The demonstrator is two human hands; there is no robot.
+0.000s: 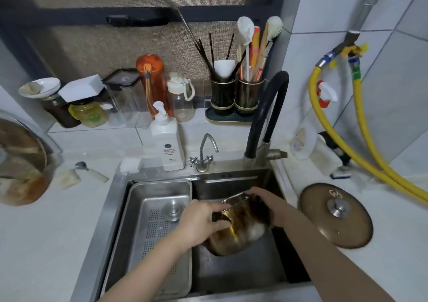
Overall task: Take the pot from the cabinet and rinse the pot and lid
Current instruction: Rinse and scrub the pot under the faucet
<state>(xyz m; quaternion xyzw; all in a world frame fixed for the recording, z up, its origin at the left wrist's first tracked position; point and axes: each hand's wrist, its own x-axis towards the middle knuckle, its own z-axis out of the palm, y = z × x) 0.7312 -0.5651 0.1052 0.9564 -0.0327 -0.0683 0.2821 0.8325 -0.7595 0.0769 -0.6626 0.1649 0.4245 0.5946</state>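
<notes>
Sink (162,285), steel, set into a pale counter; everything placed from it.

Far left of the sink: a large glass lid or bowl at the frame edge, then a small spoon (90,171) with a cream handle lying on the counter.

Behind the sink's left half: white pump bottle (167,144) upright, a small chrome tap (205,154) just beside it.

In the sink's left half: a perforated steel drain tray (148,227).

Left hand (199,223) reaches over the tray's right edge, fingers curled round the near rim of the pot (234,230).

The pot, gold-coloured with dark staining, is held tilted in the sink's right basin, below the black gooseneck faucet (266,116). No water stream that I can make out.

Right hand (271,206) grasps the pot's far side, fingers wrapped over it.

Right of the sink: brown lid (335,218) with steel knob, lying flat on the counter, apart from the pot. Yellow hoses (361,139) run down the tiled wall behind it.
</notes>
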